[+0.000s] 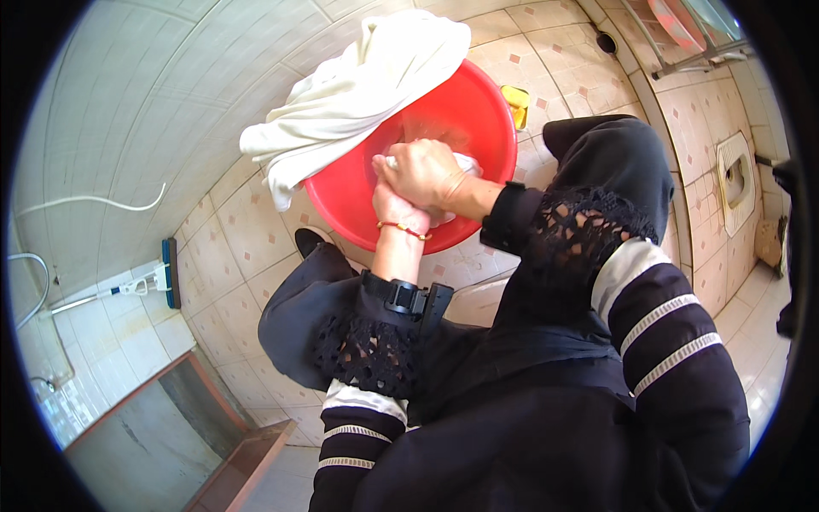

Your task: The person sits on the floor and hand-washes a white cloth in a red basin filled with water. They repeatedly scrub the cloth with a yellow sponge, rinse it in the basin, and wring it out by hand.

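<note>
My right hand point(427, 169) is closed over a bunched white cloth point(469, 165) inside a red plastic basin point(505, 121). Pressed against it from below is my left hand point(398, 203), with a red beaded bracelet at the wrist; its fingers are mostly hidden by the right hand, and both hands grip the same cloth. A larger white fabric piece point(358, 89) hangs in folds over the far left rim, partly inside the basin and partly outside. Some liquid seems to lie at the basin's bottom.
A yellow soap dish point(515, 105) sits on the tiled floor right of the basin. A sponge mop point(169, 274) leans at the left wall. A squat toilet point(736, 182), a metal rack point(697, 57) and a floor drain hole point(606, 43) lie to the right.
</note>
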Available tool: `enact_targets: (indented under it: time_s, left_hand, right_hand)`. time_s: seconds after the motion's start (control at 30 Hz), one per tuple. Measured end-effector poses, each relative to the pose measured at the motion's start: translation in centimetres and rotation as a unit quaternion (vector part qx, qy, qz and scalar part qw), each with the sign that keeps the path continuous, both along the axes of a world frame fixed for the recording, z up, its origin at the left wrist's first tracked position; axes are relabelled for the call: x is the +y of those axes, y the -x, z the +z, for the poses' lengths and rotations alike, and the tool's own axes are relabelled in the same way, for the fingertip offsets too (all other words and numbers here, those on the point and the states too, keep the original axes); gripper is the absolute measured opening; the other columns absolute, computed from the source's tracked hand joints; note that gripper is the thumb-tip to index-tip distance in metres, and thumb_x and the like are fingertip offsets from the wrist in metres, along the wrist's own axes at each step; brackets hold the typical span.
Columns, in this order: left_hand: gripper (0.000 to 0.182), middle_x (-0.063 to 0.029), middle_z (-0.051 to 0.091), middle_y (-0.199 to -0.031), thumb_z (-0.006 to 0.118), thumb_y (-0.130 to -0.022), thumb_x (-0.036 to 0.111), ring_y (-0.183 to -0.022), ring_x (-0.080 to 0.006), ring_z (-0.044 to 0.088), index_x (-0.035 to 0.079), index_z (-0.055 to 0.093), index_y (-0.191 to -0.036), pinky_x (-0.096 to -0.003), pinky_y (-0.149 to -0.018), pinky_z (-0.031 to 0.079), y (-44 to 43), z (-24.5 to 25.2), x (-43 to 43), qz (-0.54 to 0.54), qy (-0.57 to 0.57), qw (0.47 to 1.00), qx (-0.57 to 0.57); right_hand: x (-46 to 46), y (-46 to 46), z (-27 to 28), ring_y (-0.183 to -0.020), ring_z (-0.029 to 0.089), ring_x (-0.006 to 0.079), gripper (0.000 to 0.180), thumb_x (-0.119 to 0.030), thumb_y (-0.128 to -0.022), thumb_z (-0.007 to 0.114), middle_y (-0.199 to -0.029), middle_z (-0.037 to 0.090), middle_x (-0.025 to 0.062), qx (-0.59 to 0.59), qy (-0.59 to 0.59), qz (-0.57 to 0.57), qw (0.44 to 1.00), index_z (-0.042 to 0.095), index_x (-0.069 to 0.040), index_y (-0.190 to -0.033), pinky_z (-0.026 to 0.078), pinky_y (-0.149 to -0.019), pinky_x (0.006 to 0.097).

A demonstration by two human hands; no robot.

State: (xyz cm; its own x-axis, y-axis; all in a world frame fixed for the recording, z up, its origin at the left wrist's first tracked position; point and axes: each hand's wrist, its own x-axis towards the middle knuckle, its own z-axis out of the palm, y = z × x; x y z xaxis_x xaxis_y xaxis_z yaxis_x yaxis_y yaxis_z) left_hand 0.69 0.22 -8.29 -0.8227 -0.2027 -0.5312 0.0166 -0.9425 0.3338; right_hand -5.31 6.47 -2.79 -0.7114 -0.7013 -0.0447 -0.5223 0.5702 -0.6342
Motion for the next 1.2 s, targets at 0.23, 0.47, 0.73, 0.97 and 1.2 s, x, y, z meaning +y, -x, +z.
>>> enact_targets:
  time_s: [0.23,0.47,0.73,0.97,1.2]
  left_hand:
    - [0.047,-0.0141,0.053,-0.115,0.030,-0.093,0.046,-0.109,-0.0260,0.050,0.008,0.052,-0.109,-0.0421,-0.092,0.039,0.4,0.1,-1.4,-0.113,0.008,0.935,0.337]
    - [0.049,-0.0104,0.056,-0.103,0.027,-0.093,0.048,-0.096,-0.0239,0.055,0.007,0.050,-0.107,-0.0428,-0.085,0.042,0.4,1.7,-0.6,-0.033,0.024,0.987,0.158]
    - [0.054,-0.0135,0.055,-0.110,0.032,-0.091,0.051,-0.100,-0.0279,0.054,0.004,0.049,-0.112,-0.0428,-0.090,0.041,0.9,1.5,0.1,-0.094,0.283,0.939,0.173]
    - [0.034,-0.0103,0.056,-0.103,0.035,-0.093,0.034,-0.097,-0.0238,0.054,0.005,0.051,-0.104,-0.0377,-0.086,0.042,0.1,-1.9,-0.8,-0.165,0.449,0.875,0.081]
    - [0.047,-0.0114,0.058,-0.070,0.039,-0.093,0.040,-0.088,-0.0299,0.057,0.016,0.037,-0.053,-0.0456,-0.090,0.041,-2.3,2.3,-4.4,0.005,0.079,0.997,0.025]
  right_hand:
    - [-0.3,-1.3,-0.2,-0.059,0.061,0.0319,0.033,-0.029,-0.080,0.050,-0.062,0.061,0.0160,0.025,0.058,-0.005,0.998,0.061,-0.004,-0.061,0.050,-0.059,0.0428]
    - [-0.5,-1.3,-0.3,-0.040,0.053,0.0301,0.033,-0.032,-0.081,0.052,-0.046,0.050,0.0128,0.203,0.064,0.009,0.977,0.054,-0.005,-0.063,0.045,-0.044,0.0375]
    - [-0.5,0.1,0.4,-0.067,0.063,0.0292,0.028,-0.033,-0.074,0.054,-0.071,0.063,0.0174,0.036,-0.001,0.010,0.999,0.064,-0.007,-0.067,0.049,-0.059,0.0433]
    - [0.2,-1.2,-1.3,-0.061,0.061,0.0266,0.016,-0.022,-0.071,0.059,-0.063,0.057,0.0089,0.073,0.043,0.053,0.995,0.059,-0.007,-0.072,0.049,-0.052,0.0386]
    - [3.2,8.5,-2.1,-0.076,0.064,0.0255,0.056,-0.047,-0.086,0.049,-0.087,0.063,0.0203,-0.247,0.036,-0.213,0.945,0.059,0.006,-0.104,0.051,-0.069,0.0359]
